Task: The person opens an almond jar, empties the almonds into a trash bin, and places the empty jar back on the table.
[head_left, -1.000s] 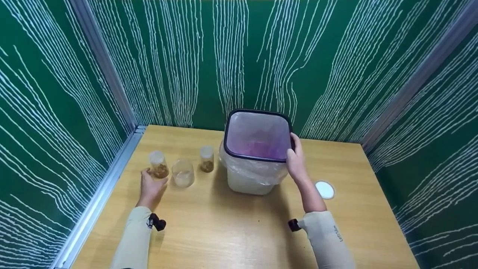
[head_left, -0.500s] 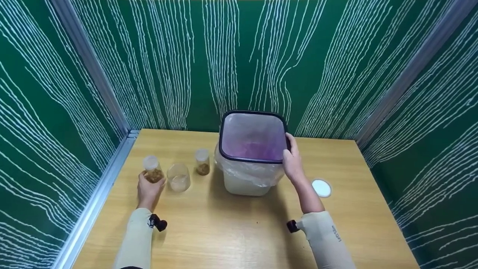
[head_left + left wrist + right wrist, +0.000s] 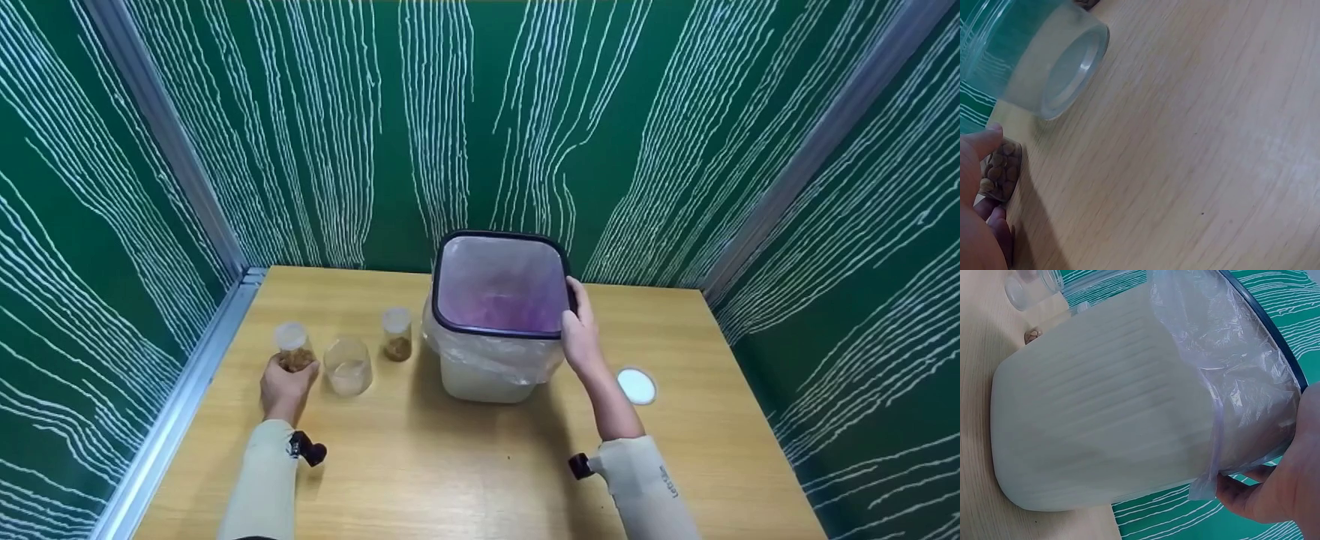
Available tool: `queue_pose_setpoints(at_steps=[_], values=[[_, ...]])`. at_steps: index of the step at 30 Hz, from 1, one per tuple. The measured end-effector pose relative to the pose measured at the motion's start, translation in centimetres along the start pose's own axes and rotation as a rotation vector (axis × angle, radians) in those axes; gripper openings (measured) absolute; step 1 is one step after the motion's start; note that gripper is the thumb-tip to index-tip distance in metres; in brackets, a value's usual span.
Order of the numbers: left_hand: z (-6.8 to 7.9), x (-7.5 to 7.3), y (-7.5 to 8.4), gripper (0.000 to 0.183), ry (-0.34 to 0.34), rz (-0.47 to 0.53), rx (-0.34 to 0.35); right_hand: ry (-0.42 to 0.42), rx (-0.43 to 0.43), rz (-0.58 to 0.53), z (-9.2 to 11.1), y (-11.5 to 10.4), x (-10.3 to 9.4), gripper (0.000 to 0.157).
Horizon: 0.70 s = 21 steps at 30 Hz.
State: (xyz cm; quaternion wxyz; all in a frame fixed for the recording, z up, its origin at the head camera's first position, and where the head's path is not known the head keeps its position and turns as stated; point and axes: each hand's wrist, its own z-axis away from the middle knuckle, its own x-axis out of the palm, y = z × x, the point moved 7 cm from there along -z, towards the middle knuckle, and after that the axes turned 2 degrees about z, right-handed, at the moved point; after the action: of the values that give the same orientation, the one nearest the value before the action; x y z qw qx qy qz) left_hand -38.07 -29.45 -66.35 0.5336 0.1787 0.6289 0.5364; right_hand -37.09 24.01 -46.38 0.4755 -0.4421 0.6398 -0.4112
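Observation:
My left hand (image 3: 286, 386) grips the lower part of a clear jar (image 3: 292, 339) with a pale lid. Brown nut-like or bean-like pieces (image 3: 1002, 171) show inside it, between thumb and fingers. Just right of that jar stands a wider clear container (image 3: 349, 367), with no contents that I can make out. My right hand (image 3: 583, 334) holds the right side of a whitish trash bin (image 3: 487, 382), thumb at the black rim (image 3: 499, 333) and fingers outside. A translucent bag (image 3: 1241, 382) lines the bin and hangs over its outside. The bin stands upright on the table.
Another lidded jar (image 3: 397, 334) with brown contents stands left of the bin. A round white disc (image 3: 637, 385) lies right of the right forearm. Green walls (image 3: 300, 150) with white lines enclose the wooden table (image 3: 420, 472) at the back and sides.
My left fingers and thumb have come closer around the jar. The right hand keeps its hold on the bin. The whole scene shifts slightly left and down in the head view.

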Motion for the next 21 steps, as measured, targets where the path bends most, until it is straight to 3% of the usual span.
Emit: queue_pose_setpoints(at_steps=[10,15,21], values=[[0.2,-0.4,-0.4,0.067,0.017,0.023,-0.001,-0.015,-0.028,0.014,1.7,-3.6,0.5,0.054],[1.3,-0.6,-0.5,0.071,0.009,0.032,0.014,-0.011,-0.020,0.016,1.6,-2.8,0.2,0.055],[2.3,-1.6,-1.1,0.068,0.066,0.021,0.040,-0.021,-0.016,-0.014,1.1,-2.3,0.1,0.054]])
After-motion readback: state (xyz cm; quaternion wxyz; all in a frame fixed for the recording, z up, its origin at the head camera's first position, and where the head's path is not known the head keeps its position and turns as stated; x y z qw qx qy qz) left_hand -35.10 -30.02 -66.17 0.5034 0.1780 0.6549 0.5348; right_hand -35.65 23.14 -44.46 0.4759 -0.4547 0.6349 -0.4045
